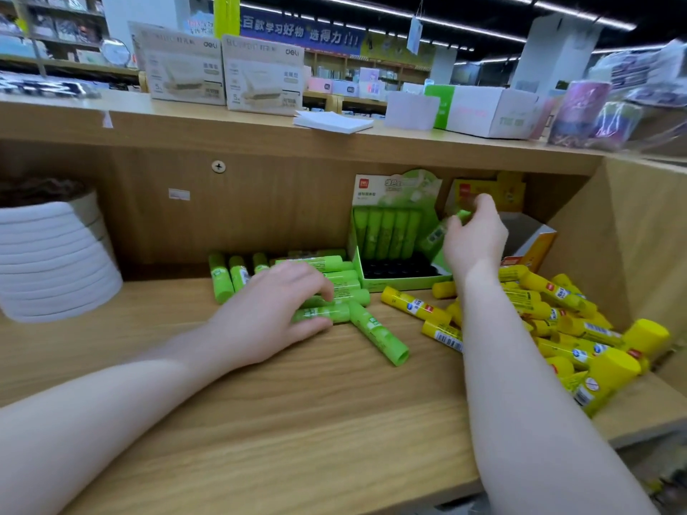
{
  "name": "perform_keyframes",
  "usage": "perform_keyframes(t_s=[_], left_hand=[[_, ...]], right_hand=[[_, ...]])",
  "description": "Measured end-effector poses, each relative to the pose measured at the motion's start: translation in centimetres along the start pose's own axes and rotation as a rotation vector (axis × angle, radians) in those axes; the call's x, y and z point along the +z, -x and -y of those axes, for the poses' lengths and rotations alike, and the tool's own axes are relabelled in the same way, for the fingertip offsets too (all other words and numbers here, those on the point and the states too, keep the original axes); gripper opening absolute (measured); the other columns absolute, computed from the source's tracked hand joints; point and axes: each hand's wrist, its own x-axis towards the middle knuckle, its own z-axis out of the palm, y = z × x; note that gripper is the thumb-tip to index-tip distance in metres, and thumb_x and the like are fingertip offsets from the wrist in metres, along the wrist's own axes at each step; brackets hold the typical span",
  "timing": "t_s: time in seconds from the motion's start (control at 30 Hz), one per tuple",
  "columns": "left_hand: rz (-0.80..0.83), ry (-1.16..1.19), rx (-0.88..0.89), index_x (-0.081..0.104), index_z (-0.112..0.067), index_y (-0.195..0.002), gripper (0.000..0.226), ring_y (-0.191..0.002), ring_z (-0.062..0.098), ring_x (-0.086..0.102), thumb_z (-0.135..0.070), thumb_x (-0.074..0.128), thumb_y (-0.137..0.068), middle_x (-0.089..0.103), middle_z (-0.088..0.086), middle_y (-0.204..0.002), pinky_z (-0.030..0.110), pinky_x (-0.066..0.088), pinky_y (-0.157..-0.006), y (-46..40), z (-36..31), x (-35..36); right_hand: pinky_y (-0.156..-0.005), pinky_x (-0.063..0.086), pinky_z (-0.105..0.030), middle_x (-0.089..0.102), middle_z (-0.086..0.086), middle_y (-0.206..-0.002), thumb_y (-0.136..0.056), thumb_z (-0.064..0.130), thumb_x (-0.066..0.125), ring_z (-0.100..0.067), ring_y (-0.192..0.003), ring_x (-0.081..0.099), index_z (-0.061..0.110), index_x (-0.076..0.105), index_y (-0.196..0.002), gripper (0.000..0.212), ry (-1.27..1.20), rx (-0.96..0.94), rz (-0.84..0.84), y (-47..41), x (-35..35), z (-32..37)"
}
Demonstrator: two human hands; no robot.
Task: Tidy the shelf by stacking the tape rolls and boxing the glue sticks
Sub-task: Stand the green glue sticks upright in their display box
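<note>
1. Head view, right side: the right hand (474,237) reaches to the far right of the shelf (260,395), its fingers pinching a green glue stick (448,226) at the right end of the green display box (394,250). The stick tilts, its upper end far and right, its lower end pointing down toward the box's dark tray.

2. Head view, the box: a row of green sticks already stands upright at the back of it, and the dark slots along the near side show empty. The box stands against the shelf's back wall, just left of the right hand.

3. Head view, left side: the left hand (277,310) lies palm down on the pile of loose green sticks (331,291), fingers curled round one or two of them. These sticks lie flat, mostly with their long axis running left to right; one loose green stick (377,338) lies angled toward the near right.

4. Head view, what the move turns on: the box lies just right and far of the green pile, so the left hand is nearer the pile and the right hand nearer the slots. The held stick probably needs turning upright before it drops in.

5. Head view, right edge: a heap of yellow glue sticks (568,321) lies unboxed near a yellow box (528,239). White tape rolls (52,262) stand stacked at the far left.
</note>
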Motion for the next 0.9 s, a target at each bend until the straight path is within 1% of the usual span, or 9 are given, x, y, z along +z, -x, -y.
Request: perform_keyframes(t_s=[0.1,0.13,0.2,0.3,0.4,0.53,0.67,0.8,0.9], left_hand=[[0.013,-0.002,0.029,0.062,-0.019,-0.102,0.026,-0.108,0.019,0.05,-0.036,0.063,-0.083,0.057,-0.004,-0.109,0.039,0.04,-0.094,0.0,0.1,0.1],[0.009,0.003,0.035,0.063,-0.019,-0.102,0.025,-0.107,0.019,0.051,-0.036,0.063,-0.083,0.057,-0.004,-0.108,0.04,0.041,-0.093,0.0,0.2,0.0],[-0.006,0.009,0.043,0.064,-0.019,-0.101,0.024,-0.105,0.02,0.053,-0.035,0.063,-0.083,0.057,-0.003,-0.108,0.038,0.043,-0.091,0.2,0.5,-0.1],[-0.004,0.007,0.055,0.066,-0.021,-0.104,0.025,-0.104,0.018,0.054,-0.034,0.064,-0.082,0.057,-0.002,-0.109,0.033,0.045,-0.09,0.6,0.7,-0.4],[0.022,-0.035,0.083,0.064,-0.022,-0.109,0.028,-0.106,0.017,0.052,-0.032,0.064,-0.083,0.057,-0.002,-0.112,0.032,0.045,-0.09,0.9,0.7,-0.6],[0.037,-0.078,0.104,0.062,-0.026,-0.113,0.031,-0.109,0.014,0.051,-0.036,0.06,-0.084,0.055,-0.006,-0.115,0.029,0.043,-0.089,1.0,1.0,-0.6],[0.043,-0.144,0.121,0.065,-0.024,-0.107,0.03,-0.099,0.017,0.059,-0.033,0.068,-0.078,0.061,-0.003,-0.107,0.03,0.049,-0.08,1.1,0.8,-0.9],[0.058,-0.127,0.104,0.058,-0.029,-0.117,0.034,-0.112,0.012,0.049,-0.04,0.056,-0.086,0.053,-0.008,-0.118,0.029,0.044,-0.091,1.1,0.6,-0.8],[0.064,-0.133,0.098,0.054,-0.032,-0.122,0.036,-0.115,0.008,0.044,-0.042,0.051,-0.088,0.049,-0.012,-0.123,0.027,0.041,-0.094,1.2,0.6,-0.7]], right_hand=[[-0.066,0.035,-0.031,0.055,-0.016,-0.094,-0.088,-0.001,0.046,-0.035,-0.091,0.055,0.005,0.043,-0.102,0.015,0.028,-0.023,0.016,0.2,1.0,-0.4],[-0.066,0.037,-0.034,0.055,-0.017,-0.094,-0.088,-0.003,0.045,-0.036,-0.091,0.055,0.004,0.043,-0.1,0.014,0.053,-0.019,0.027,0.3,1.3,-0.4],[-0.072,0.041,-0.038,0.057,-0.022,-0.101,-0.087,-0.005,0.043,-0.039,-0.095,0.054,-0.001,0.046,-0.102,0.016,0.106,-0.014,0.053,0.1,1.9,-0.5],[-0.078,0.042,-0.038,0.054,-0.022,-0.113,-0.088,-0.004,0.043,-0.04,-0.102,0.052,-0.001,0.051,-0.107,0.02,0.19,-0.044,0.077,-0.2,2.1,-0.5],[-0.072,0.038,-0.039,0.044,-0.02,-0.123,-0.09,0.0,0.041,-0.043,-0.097,0.053,0.0,0.055,-0.103,0.019,0.345,-0.061,0.078,-0.1,2.2,-0.3],[-0.072,0.036,-0.039,0.044,-0.018,-0.119,-0.09,-0.002,0.038,-0.043,-0.101,0.052,0.002,0.056,-0.104,0.024,0.476,-0.04,0.143,0.2,2.2,-0.2],[-0.072,0.035,-0.038,0.048,-0.016,-0.116,-0.09,-0.001,0.037,-0.04,-0.105,0.052,0.007,0.053,-0.105,0.023,0.517,-0.015,0.216,0.3,2.2,-0.1],[-0.07,0.036,-0.037,0.054,-0.015,-0.113,-0.091,0.003,0.038,-0.037,-0.103,0.053,0.013,0.045,-0.093,0.012,0.545,-0.019,0.268,0.6,2.3,-0.2],[-0.067,0.036,-0.035,0.056,-0.016,-0.107,-0.091,0.005,0.037,-0.033,-0.085,0.049,0.013,0.039,-0.087,0.01,0.479,-0.003,0.279,0.3,2.1,-0.4]])
